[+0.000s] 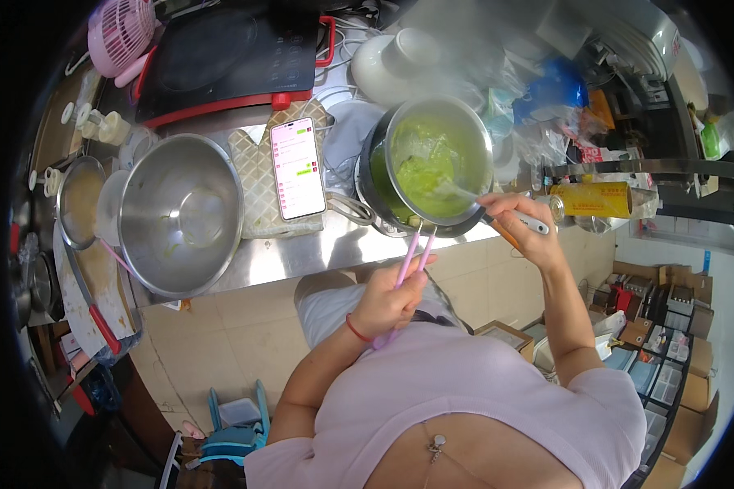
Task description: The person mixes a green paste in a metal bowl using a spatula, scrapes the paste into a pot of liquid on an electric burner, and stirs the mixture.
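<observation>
A metal bowl [488, 153] of green, thick mixture rests tilted over a dark pot [376, 153] near the counter's front edge. My right hand [520, 223] grips the white handle of a spatula [462, 191], whose pale blade is in the green mixture. Pink-handled tongs [408, 260] are held in my left hand [397, 293], their tips at the bowl's lower rim. Faint steam hangs above the bowl. To the left a phone [298, 168] with a lit screen lies on a quilted cloth [251, 208].
A large steel bowl [180, 269] with green smears stands left. Behind are a black induction cooker [220, 55] with red trim and a pink fan [121, 36]. A whisk [355, 209] lies beside the pot. Plastic bags [550, 91] and a yellow roll [593, 200] sit to the right.
</observation>
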The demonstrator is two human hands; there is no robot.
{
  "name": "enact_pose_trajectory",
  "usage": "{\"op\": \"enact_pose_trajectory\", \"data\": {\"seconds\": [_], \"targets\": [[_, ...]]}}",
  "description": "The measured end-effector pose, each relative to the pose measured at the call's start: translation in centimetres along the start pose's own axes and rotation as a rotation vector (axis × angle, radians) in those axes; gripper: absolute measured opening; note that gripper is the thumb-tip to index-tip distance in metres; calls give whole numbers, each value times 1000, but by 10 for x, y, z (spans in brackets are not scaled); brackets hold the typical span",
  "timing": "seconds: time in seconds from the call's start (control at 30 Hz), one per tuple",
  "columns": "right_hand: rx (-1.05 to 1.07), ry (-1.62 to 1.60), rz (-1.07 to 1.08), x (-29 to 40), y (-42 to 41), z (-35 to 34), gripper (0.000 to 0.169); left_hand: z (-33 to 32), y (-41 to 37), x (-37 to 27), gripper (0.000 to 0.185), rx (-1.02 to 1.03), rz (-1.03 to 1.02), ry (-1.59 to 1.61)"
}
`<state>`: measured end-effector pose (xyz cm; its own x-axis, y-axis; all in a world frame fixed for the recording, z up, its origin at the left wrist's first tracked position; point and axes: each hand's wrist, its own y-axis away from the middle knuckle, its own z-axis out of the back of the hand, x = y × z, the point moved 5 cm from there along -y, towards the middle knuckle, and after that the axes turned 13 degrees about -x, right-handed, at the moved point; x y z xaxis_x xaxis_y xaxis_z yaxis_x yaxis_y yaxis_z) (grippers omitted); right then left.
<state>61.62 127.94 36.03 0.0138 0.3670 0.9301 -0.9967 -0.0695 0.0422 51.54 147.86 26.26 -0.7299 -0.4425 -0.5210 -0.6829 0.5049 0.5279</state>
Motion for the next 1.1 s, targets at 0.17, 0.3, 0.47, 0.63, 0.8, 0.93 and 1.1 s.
{"op": "enact_pose_trajectory", "data": {"seconds": [0.17, 0.3, 0.47, 0.63, 0.8, 0.93, 1.1], "targets": [[-52, 383, 373, 24, 0, 5, 14, 3, -1, 3, 41, 8, 11, 20], [-184, -526, -189, -5, 17, 9, 13, 4, -1, 2, 42, 27, 12, 36], [-48, 339, 252, 1, 17, -1, 15, -2, 3, 3, 42, 11, 32, -11], [-300, 163, 253, 10, 15, 3, 12, 2, 1, 6, 42, 6, 69, 58], [-100, 203, 187, 29, 28, -33, 8, 0, 2, 7, 42, 2, 78, 65], [-20, 505, 402, 27, 21, -30, 6, -3, 6, 11, 42, -20, 35, -23], [-255, 507, 489, 42, 5, -20, 9, -2, 3, 11, 44, -2, 77, 62]]}}
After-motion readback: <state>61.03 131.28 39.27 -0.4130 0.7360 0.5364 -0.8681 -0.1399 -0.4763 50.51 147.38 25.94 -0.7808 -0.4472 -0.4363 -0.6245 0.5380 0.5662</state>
